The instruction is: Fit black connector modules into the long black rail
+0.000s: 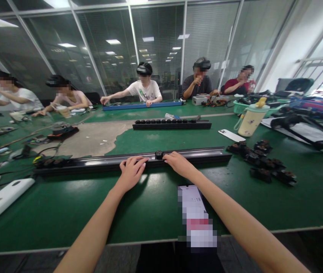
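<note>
bare forearms (pixel 99 223) reach across a green tabletop (pixel 138 212) to a long black rail (pixel 110 161) at a shared workbench. one small black block (pixel 159 154) sits in the rail's channel, right of its midpoint — squarely between the worker's two hands. the right hand (pixel 175 161) is the nearer: thumb and fingertips, drawn narrow, meet the block's right side, though whether they pinch or merely touch it cannot be told. the left hand (pixel 130 170) lies on the rail to the block's left, a short gap off, fingers bent over; how firmly it holds is unclear. the rail's long axis runs side to side, crosswise to the worker. dark pieces (pixel 56 163) cluster at the rail's left end, loose blocks (pixel 273 163) lie off its right end — and a phone (pixel 197 216) rests on its near side. beyond the rail lies a second rail (pixel 172 126); farther still, a co-worker (pixel 145 91) has a hand on a blue bar (pixel 127 107).
</note>
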`<action>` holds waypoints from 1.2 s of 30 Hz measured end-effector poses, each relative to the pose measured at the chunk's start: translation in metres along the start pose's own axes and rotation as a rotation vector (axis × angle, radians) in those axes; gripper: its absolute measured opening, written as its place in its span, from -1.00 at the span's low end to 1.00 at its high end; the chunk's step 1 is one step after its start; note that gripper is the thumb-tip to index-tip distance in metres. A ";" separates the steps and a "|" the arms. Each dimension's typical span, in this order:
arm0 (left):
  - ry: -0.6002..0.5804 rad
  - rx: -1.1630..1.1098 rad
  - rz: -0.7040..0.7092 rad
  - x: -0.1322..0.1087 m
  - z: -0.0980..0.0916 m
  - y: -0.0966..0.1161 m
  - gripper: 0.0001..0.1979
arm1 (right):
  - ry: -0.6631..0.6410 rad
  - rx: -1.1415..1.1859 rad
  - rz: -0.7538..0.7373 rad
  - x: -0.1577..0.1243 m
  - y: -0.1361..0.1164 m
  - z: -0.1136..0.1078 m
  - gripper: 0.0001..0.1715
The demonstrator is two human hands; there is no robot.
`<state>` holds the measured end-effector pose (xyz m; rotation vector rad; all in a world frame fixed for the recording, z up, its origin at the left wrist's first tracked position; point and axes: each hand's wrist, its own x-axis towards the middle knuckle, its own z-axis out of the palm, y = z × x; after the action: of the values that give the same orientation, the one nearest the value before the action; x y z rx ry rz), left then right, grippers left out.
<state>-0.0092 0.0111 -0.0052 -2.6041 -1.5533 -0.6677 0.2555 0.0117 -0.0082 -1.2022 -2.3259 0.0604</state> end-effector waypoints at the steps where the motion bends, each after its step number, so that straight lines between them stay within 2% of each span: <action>1: 0.000 -0.001 -0.002 0.000 0.000 0.000 -0.56 | -0.002 0.003 0.003 0.000 0.000 -0.001 -0.74; 12: 0.007 -0.007 -0.020 -0.005 -0.002 -0.002 -0.56 | -0.005 0.076 0.027 -0.001 -0.001 0.001 -0.74; 15: 0.010 0.046 -0.031 -0.003 -0.011 -0.003 -0.56 | -0.007 0.088 0.041 -0.001 -0.001 0.002 -0.73; 18: -0.035 0.140 -0.080 0.006 -0.029 -0.015 -0.58 | -0.008 0.099 0.046 -0.002 0.000 0.003 -0.74; 21: -0.113 0.178 -0.309 0.016 -0.051 -0.046 -0.55 | -0.016 0.107 0.040 -0.002 0.000 0.002 -0.75; 23: -0.107 0.236 -0.496 0.019 -0.063 -0.075 -0.50 | -0.020 0.113 0.046 -0.002 0.000 0.001 -0.76; 24: -0.064 0.264 -0.601 0.019 -0.068 -0.091 -0.48 | -0.021 0.115 0.051 -0.002 0.000 0.000 -0.77; 27: 0.231 0.317 -0.828 0.008 -0.074 -0.138 -0.42 | -0.029 0.120 0.056 -0.003 -0.002 -0.001 -0.80; 28: 0.322 0.327 -0.864 0.002 -0.074 -0.152 -0.39 | -0.033 0.119 0.057 -0.003 -0.002 -0.002 -0.80; 30: 0.420 0.304 -0.884 -0.010 -0.072 -0.176 -0.34 | -0.034 0.118 0.063 -0.003 -0.003 -0.002 -0.80; 33: 0.493 0.270 -0.875 -0.027 -0.066 -0.202 -0.32 | -0.018 0.130 0.078 -0.002 -0.002 -0.002 -0.84; 36: 0.520 0.288 -0.809 -0.040 -0.060 -0.220 -0.37 | -0.010 0.142 0.087 -0.002 -0.001 -0.001 -0.87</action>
<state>-0.2327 0.0731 -0.0064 -1.3766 -2.2373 -0.9519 0.2568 0.0095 -0.0079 -1.2330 -2.2359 0.2590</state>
